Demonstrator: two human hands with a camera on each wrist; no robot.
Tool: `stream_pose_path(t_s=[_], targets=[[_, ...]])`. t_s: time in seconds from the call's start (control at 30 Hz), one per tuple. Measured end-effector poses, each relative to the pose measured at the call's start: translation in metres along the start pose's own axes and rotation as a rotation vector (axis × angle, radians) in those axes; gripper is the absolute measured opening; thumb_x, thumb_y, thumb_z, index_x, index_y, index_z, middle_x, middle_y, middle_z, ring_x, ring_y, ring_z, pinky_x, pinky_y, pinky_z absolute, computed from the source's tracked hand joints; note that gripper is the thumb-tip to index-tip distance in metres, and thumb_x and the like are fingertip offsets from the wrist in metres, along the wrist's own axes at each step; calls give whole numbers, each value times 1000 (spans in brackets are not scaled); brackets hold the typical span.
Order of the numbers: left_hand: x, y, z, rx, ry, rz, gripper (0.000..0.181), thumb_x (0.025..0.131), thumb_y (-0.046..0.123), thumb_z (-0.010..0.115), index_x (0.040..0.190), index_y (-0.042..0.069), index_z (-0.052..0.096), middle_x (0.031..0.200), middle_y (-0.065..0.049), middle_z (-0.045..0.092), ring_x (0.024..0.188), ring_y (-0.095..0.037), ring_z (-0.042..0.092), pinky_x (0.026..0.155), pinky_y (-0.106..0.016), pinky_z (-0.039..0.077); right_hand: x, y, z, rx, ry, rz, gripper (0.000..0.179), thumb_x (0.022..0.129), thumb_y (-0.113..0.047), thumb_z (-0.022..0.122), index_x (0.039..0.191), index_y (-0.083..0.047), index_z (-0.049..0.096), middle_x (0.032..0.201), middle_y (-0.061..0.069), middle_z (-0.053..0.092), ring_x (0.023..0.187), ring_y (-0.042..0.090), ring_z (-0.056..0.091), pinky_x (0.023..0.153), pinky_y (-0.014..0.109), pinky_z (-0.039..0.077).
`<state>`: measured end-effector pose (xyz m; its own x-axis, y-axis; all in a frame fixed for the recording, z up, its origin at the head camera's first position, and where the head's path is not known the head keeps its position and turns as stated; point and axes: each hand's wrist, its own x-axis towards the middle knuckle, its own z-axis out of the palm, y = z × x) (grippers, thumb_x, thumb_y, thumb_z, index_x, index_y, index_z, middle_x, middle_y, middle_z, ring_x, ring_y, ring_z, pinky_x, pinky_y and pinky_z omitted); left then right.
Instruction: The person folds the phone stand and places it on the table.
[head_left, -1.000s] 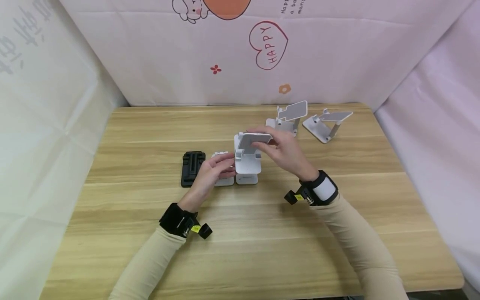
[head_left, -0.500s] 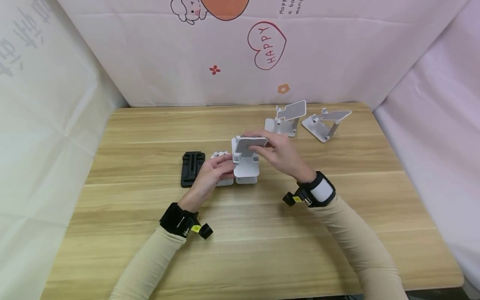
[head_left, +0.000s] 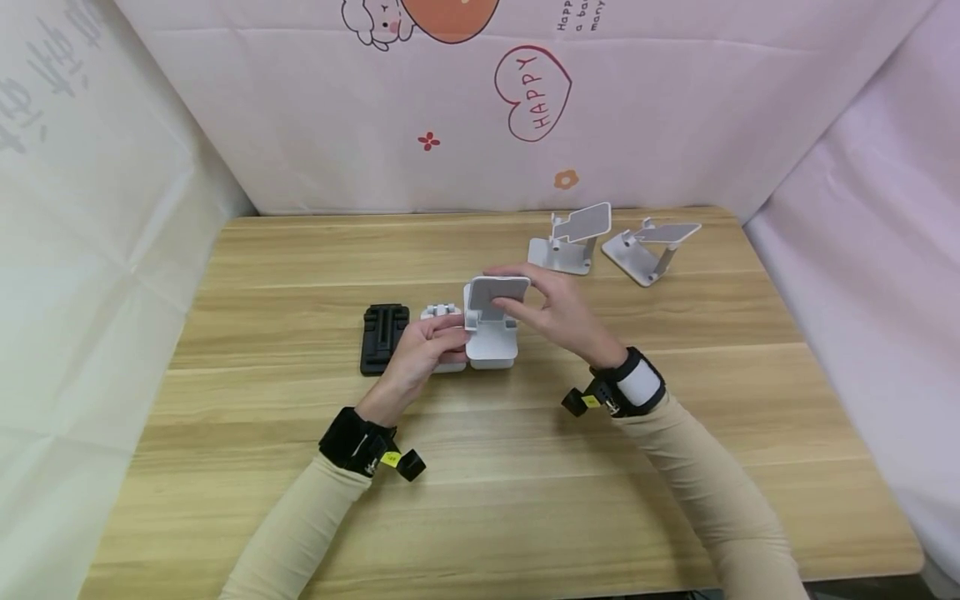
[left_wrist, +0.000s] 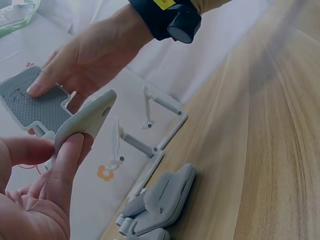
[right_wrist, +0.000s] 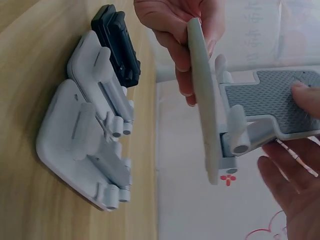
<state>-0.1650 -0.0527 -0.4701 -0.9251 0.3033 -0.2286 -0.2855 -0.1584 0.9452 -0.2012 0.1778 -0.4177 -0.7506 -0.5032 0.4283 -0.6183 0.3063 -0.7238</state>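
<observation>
A white folding phone stand point(head_left: 491, 340) is held above the table between both hands. My left hand point(head_left: 429, 348) pinches the edge of its base between thumb and fingers. My right hand point(head_left: 558, 312) grips the grey-padded support plate point(right_wrist: 280, 97), thumb on the pad and fingers behind. The plate is tilted up from the base at the hinge. Beneath the held stand lies a folded white phone stand point(right_wrist: 82, 150). Another folded white stand point(right_wrist: 97, 75) lies beside it, partly covered by my left hand in the head view. A folded black phone stand point(head_left: 385, 339) sits at the left end.
Two unfolded white phone stands, one on the left point(head_left: 573, 237) and one on the right point(head_left: 651, 250), stand at the back right of the wooden table point(head_left: 480, 517). A printed white cloth point(head_left: 337, 108) hangs behind the table's far edge.
Both hands keep hold of the stand. It has come slightly lower and left in the head view, and its padded plate now faces the head camera more. The right hand has shifted slightly left.
</observation>
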Motion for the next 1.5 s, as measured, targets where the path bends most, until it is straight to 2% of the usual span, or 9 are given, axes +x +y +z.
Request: stream_pose_path(t_s=[0.17, 0.37, 0.73, 0.97, 1.2, 1.5], targets=[[-1, 0, 2, -10, 0, 8, 42, 99, 1, 63, 138, -12, 56, 127, -28, 68, 86, -8, 74, 76, -22, 63, -1, 8, 5, 160, -54, 76, 50, 92, 1, 76, 139, -2, 60, 130, 11, 69, 113, 21, 66, 100, 33, 55], [-1, 1, 3, -12, -8, 10, 42, 99, 2, 63, 137, -13, 57, 126, -29, 68, 85, -8, 74, 74, -21, 63, -4, 15, 7, 218, -87, 88, 54, 90, 2, 77, 140, 0, 58, 132, 13, 66, 116, 22, 64, 102, 33, 53], [-2, 0, 2, -16, -11, 0, 42, 99, 1, 63, 137, -15, 56, 124, -28, 70, 83, -7, 74, 72, -19, 63, -7, 18, 9, 167, -70, 52, 49, 90, 3, 76, 136, 3, 60, 132, 16, 67, 118, 24, 64, 103, 31, 52], [-2, -1, 2, -5, -10, -3, 43, 99, 2, 64, 138, -14, 56, 125, -28, 69, 83, -7, 74, 72, -19, 63, -9, 19, 11, 130, -42, 54, 46, 90, 1, 77, 134, 1, 63, 132, 14, 68, 120, 24, 63, 102, 30, 51], [-4, -1, 1, -2, -7, -7, 43, 99, 4, 64, 138, -13, 56, 122, -25, 71, 84, -7, 74, 73, -19, 63, -9, 20, 14, 104, -17, 22, 44, 89, 0, 79, 131, 1, 64, 130, 14, 69, 119, 24, 64, 99, 30, 53], [-3, -2, 0, 7, -6, -7, 45, 99, 3, 62, 141, -13, 53, 128, -31, 66, 84, -7, 73, 74, -19, 63, -9, 22, 16, 86, -4, 5, 44, 90, 1, 78, 131, -2, 65, 128, 12, 70, 116, 22, 65, 96, 31, 54]])
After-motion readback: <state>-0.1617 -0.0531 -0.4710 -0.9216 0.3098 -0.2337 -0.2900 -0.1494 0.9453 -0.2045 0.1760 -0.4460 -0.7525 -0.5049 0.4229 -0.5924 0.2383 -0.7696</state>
